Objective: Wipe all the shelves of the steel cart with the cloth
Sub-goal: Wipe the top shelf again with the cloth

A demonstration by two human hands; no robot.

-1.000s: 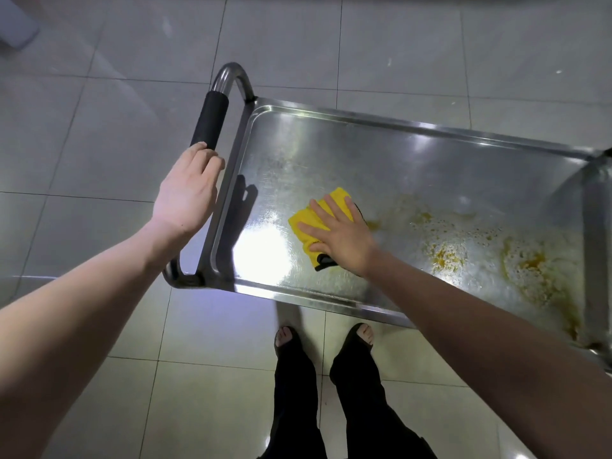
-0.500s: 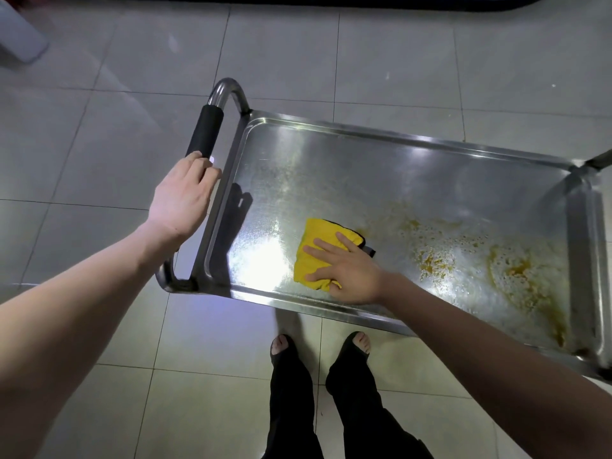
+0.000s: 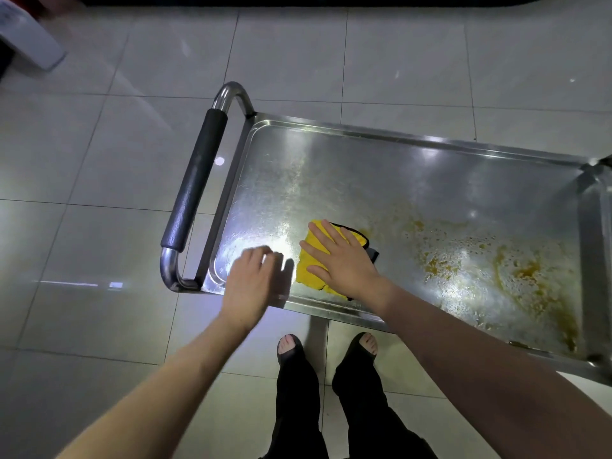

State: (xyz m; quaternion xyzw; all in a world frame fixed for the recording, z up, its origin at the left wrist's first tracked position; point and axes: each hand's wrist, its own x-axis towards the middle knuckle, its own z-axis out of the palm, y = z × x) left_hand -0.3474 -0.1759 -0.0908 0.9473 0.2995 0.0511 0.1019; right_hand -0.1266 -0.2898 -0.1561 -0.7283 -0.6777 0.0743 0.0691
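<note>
Your right hand [image 3: 344,260] lies flat with fingers spread on the yellow cloth [image 3: 309,265], pressing it onto the top shelf [image 3: 414,180] of the steel cart near its front rim. Your left hand [image 3: 253,279] hovers blurred over the shelf's near left corner, fingers loosely curled and holding nothing, apart from the black-padded handle [image 3: 193,185]. Orange-brown stains [image 3: 516,276] cover the shelf's right part.
</note>
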